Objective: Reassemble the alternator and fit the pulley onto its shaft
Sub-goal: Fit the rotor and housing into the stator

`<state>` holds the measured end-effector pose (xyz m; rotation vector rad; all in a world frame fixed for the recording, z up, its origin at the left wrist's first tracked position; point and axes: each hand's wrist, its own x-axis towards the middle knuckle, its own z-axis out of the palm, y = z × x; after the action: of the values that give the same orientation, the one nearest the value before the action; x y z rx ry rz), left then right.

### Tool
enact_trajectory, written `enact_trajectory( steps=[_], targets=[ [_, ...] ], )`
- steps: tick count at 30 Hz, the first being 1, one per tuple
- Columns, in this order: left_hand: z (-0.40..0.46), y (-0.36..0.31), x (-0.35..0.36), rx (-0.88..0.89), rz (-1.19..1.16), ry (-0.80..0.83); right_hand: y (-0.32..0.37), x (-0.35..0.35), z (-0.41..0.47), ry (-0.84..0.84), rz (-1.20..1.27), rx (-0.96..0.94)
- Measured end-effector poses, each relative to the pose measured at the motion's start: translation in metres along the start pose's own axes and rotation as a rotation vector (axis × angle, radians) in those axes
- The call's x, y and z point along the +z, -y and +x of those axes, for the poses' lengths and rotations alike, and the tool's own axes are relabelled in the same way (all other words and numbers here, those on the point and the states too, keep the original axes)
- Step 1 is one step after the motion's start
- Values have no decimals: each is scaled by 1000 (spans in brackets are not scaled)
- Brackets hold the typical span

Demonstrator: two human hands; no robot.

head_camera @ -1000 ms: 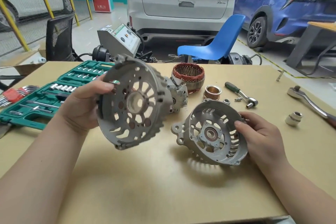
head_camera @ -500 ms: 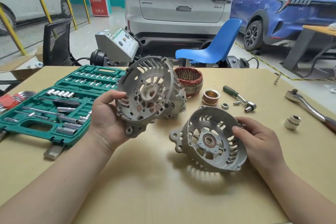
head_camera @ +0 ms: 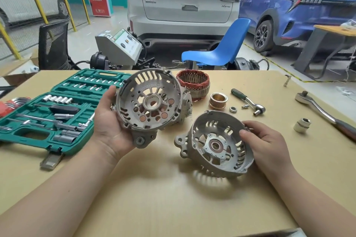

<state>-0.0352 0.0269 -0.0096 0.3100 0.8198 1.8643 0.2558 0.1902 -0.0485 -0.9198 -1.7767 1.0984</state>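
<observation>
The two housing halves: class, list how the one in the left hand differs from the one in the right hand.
The left housing is lifted clear of the table in the left hand; the right housing rests tilted on the table, steadied by the right hand. The left one's hub is an open bore with copper discs around it; the right one's holds a bearing under a bolted plate. Both are grey, slotted castings.

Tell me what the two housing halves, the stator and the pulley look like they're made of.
Housing half in the left hand: likely cast aluminium, dull grey and matte with a grainy surface. Housing half under the right hand: same look, with a shinier steel-like bearing at its centre. Stator: reddish copper windings around a grey laminated metal core. Pulley: grooved metal with a brassy gold sheen, possibly plated.
</observation>
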Motion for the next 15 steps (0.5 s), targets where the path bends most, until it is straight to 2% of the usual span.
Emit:
enact_trajectory(
  steps=[10,15],
  targets=[
    [2,15,-3,92,36,23,-1,1,0,3,-54,25],
    [3,17,-4,112,18,5,-2,1,1,60,-110,15]
  ],
)
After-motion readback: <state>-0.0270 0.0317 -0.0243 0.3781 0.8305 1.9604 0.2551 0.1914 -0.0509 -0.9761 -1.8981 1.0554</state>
